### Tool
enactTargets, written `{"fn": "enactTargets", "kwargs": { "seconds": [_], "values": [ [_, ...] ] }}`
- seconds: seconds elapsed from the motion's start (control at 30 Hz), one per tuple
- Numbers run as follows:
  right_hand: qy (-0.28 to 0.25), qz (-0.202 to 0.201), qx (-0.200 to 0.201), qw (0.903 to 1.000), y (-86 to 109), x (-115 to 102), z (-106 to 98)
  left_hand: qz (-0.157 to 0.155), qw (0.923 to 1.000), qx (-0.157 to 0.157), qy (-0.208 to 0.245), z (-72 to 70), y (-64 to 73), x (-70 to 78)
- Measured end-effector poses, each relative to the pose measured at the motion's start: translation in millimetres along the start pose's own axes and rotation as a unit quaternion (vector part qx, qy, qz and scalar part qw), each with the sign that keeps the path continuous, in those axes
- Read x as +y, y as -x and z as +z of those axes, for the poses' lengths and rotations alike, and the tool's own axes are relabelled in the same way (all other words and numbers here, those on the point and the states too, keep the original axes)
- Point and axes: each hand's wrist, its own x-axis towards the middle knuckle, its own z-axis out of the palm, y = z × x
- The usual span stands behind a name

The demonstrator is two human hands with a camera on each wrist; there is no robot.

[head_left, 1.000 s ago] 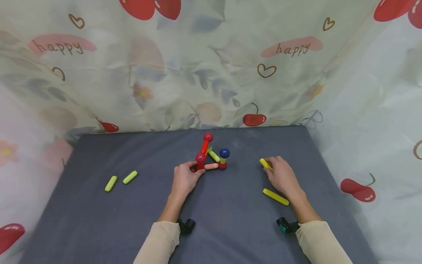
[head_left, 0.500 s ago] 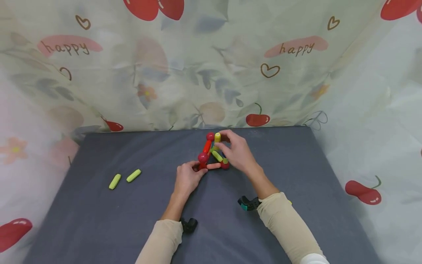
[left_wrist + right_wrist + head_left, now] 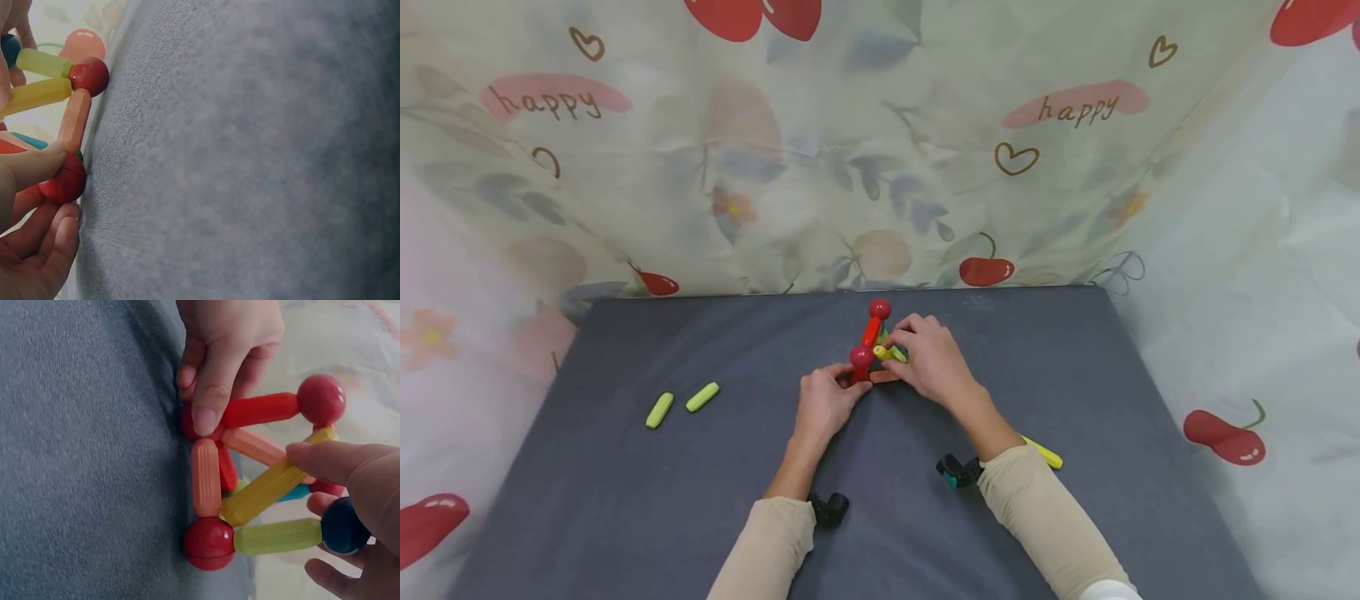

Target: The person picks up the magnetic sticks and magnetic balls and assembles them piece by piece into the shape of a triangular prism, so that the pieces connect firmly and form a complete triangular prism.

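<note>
A frame of magnetic rods and balls stands at the middle back of the table. My left hand (image 3: 823, 408) pinches the red ball (image 3: 69, 181) at its near left corner. Red rod (image 3: 262, 410) and pink rod (image 3: 207, 478) both run from that ball. My right hand (image 3: 942, 367) holds a yellow rod (image 3: 262, 490) between thumb and fingers, slanting across the frame. The rod's lower end is right by the red corner ball (image 3: 209, 544). From this ball a light green rod (image 3: 278, 537) rises to a dark blue ball (image 3: 345, 525), partly behind my right fingers.
Two light green rods, one nearer (image 3: 659, 411) and one farther (image 3: 702, 397), lie to the left on the grey cloth (image 3: 625, 508). Another yellow rod (image 3: 1047, 454) lies partly under my right forearm. A printed curtain (image 3: 820, 167) hangs behind the table.
My right hand has brought the yellow rod left from the tabletop to the frame, first upright near the far side, then lower and tilted. My left hand stays on the red ball.
</note>
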Motion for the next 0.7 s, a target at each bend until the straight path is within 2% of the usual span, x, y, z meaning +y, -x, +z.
{"fn": "enactTargets", "kwargs": {
  "seconds": [0.33, 0.53, 0.63, 0.7],
  "values": [
    [0.072, -0.019, 0.008, 0.9972, 1.0, -10.8, 5.9, 0.000, 1.0000, 0.003, -0.002, -0.8, 0.5, -0.5],
    [0.084, -0.026, 0.011, 0.9960, 0.1, -14.0, 7.8, 0.002, 1.0000, 0.006, 0.000, -1.2, 0.8, -0.3],
    [0.042, -0.019, 0.011, 0.9989, 1.8, -9.5, 6.0, 0.005, 1.0000, 0.006, -0.001, -0.5, 1.1, -0.3],
    [-0.023, 0.000, 0.015, 0.9996, 5.7, -1.9, 3.7, 0.008, 1.0000, 0.003, -0.002, 0.3, 1.0, -0.2]
  ]
}}
